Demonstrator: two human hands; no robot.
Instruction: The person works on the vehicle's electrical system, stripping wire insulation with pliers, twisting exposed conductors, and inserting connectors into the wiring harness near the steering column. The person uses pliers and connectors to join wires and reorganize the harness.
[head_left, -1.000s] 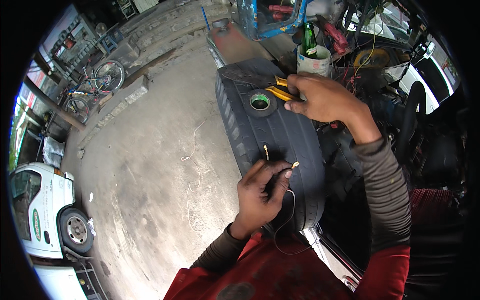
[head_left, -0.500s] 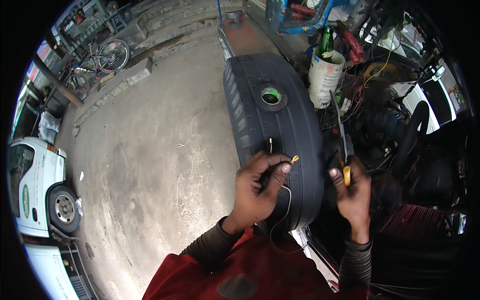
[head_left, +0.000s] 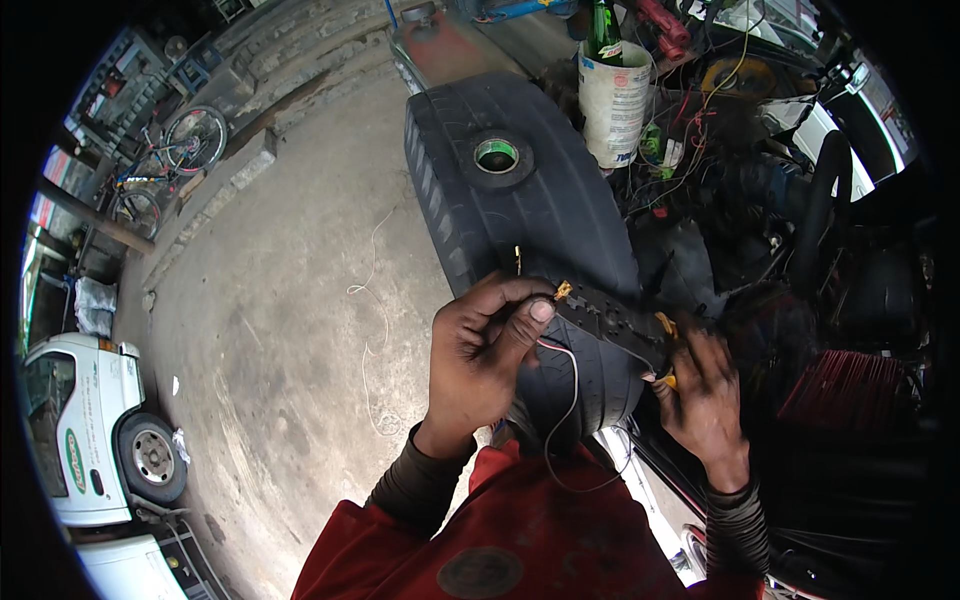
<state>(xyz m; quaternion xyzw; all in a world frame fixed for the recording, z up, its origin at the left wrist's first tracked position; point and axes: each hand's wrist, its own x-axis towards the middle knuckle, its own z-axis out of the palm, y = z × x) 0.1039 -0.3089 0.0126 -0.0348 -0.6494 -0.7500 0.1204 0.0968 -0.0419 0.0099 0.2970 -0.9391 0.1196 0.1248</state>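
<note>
My left hand (head_left: 480,355) pinches a thin wire (head_left: 574,395) near a brass crimp terminal (head_left: 563,290) that sticks out past the thumb. A second slim brass terminal (head_left: 518,258) stands up behind the fingers. Wrapped around the yellow handles of a dark flat crimping tool (head_left: 615,330) is my right hand (head_left: 705,405). The tool's notched nose lies beside the brass terminal; whether they touch I cannot tell. Beneath both hands is a big black tyre (head_left: 450,180), with a black tape roll (head_left: 496,158), green inside its core, lying on it.
Beyond the tyre stands a white bucket (head_left: 612,125) holding a green bottle (head_left: 604,40). Tangled coloured wires and dark vehicle parts fill the right side. A loose pale wire (head_left: 385,340) lies on the concrete floor. A white truck (head_left: 85,430) and a bicycle (head_left: 180,155) are at left.
My right hand has turned the crimping tool from pointing away to pointing left, bringing its nose to the brass terminal. My left hand still pinches the wire. The view has shifted slightly.
</note>
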